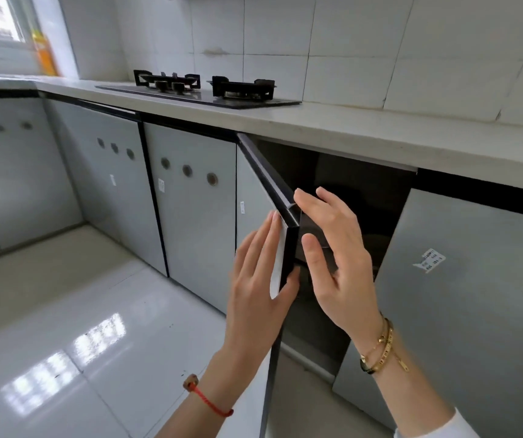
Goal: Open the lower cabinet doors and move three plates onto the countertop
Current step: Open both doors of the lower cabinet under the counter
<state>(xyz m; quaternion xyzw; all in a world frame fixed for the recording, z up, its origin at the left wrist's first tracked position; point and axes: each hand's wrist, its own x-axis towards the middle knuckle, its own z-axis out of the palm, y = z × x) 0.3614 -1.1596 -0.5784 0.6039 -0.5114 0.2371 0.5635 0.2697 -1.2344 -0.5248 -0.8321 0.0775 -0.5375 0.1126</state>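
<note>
A person's left hand (pixel 255 279) and right hand (pixel 333 248), both reaching up from the bottom of the head view, bracket the free edge of the left cabinet door (pixel 288 245), which stands swung well out from the dark cupboard opening. The left hand lies against the door's pale outer face, fingers (pixel 265 235) straight and close together, thumb hooked round the black edge; the right hand is on the inner side, fingers (pixel 333 213) straight and loosely spread, holding nothing, and whether it touches the panel cannot be told. The right cabinet door (pixel 475 279) also stands open. The door looks like a stiff, light, glossy panel on hinges, likely slick to a flat palm, so its edge seems the surest place to hold. No plates can be made out in the shadowed interior; being rigid, breakable and smooth, they would best be lifted by the rim with support beneath. The table (pixel 348 128) above carries a gas hob (pixel 203 90).
</note>
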